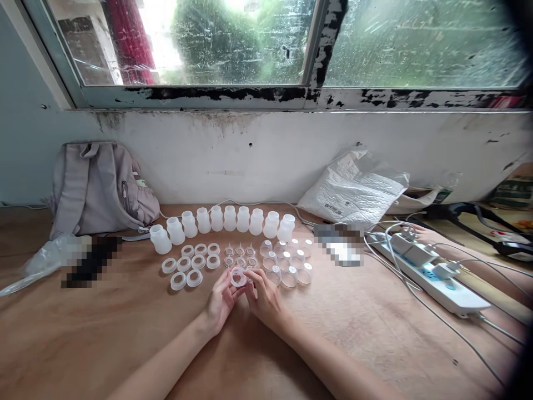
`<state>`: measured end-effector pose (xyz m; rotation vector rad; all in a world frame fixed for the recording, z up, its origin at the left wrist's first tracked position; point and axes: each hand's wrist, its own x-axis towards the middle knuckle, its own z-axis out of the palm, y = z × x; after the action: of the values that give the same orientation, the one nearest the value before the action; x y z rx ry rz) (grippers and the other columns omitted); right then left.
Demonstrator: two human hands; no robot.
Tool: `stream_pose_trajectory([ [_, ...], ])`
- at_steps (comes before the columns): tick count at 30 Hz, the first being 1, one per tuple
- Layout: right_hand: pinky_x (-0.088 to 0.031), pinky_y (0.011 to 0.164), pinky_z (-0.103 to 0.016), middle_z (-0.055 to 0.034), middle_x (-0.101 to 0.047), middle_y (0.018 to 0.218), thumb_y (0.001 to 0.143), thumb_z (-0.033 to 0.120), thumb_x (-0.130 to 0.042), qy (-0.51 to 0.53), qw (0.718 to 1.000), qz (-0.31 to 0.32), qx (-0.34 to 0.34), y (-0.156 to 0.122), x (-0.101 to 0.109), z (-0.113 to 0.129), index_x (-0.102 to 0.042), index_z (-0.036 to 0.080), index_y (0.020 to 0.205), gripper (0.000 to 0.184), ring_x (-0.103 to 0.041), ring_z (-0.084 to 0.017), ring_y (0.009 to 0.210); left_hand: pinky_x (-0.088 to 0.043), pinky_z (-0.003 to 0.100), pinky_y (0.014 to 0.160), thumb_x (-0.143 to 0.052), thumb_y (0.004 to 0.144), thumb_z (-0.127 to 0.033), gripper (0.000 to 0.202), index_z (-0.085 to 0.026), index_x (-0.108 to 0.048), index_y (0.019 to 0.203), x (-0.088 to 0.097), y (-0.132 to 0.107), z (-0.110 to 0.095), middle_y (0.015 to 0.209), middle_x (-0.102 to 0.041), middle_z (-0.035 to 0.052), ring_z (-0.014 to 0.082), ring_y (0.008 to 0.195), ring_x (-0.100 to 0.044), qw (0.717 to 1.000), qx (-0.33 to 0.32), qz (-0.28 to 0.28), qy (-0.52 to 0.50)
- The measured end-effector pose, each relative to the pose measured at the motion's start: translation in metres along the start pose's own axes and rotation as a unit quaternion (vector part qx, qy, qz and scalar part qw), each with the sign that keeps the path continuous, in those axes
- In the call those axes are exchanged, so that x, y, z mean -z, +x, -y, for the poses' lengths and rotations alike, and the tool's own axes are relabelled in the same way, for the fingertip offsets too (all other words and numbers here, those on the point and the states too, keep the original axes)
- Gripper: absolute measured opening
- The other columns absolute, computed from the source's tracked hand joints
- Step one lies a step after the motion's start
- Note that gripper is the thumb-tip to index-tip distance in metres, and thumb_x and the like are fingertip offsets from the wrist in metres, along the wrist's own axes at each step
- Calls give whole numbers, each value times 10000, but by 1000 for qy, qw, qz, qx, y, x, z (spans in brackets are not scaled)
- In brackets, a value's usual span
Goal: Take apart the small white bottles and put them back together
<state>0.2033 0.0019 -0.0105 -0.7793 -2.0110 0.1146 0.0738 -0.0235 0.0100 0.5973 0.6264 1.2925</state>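
My left hand (222, 303) holds a translucent white bottle collar ring (239, 270) between thumb and fingers, its round opening facing me. Close against the ring's right side, my right hand (268, 300) has its thumb and fingers pinched together; a small clear piece seems to be in them, too small to name. Just beyond the hands stand clear silicone bottle nipples (239, 250) in short rows. More collar rings (178, 274) lie to the left. On the right are several clear domed caps (288, 277). An arc of frosted small bottles (230, 219) stands behind everything.
A grey backpack (97, 189) leans at the back left, with a clear plastic bag (45, 258) before it. A silver mailer bag (353, 186) rests at the back right. A white power strip (441, 283) with plugs and loose cables lies right. Another person's arm (474, 261) shows beyond it.
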Motion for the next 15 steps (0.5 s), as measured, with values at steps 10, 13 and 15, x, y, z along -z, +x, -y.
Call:
stream_pose_trajectory([
  [10,-472,646,-277,-65,-565,863,768,96,-396,22,999,44,-16,2,2,3,-412,192,1075,322,-556,-149,714,-434,248,852,-489,813,-211,241,-180,-531,1049,10,6,-2,992,-603,39,121,895,-571,995,56,-19,-85],
  [13,-474,650,-275,-68,-585,871,774,133,-410,43,997,66,-24,3,6,6,-423,188,1060,292,-570,-149,710,-445,249,831,-488,816,-225,287,-195,-502,1101,10,5,-4,959,-615,34,118,849,-587,995,64,-24,-79],
  [15,-475,657,-270,-67,-596,878,791,138,-400,58,995,73,-26,3,7,7,-426,194,1060,276,-579,-150,726,-444,252,830,-489,817,-261,322,-213,-478,1135,9,4,-5,951,-621,34,119,836,-591,995,72,-23,-65],
])
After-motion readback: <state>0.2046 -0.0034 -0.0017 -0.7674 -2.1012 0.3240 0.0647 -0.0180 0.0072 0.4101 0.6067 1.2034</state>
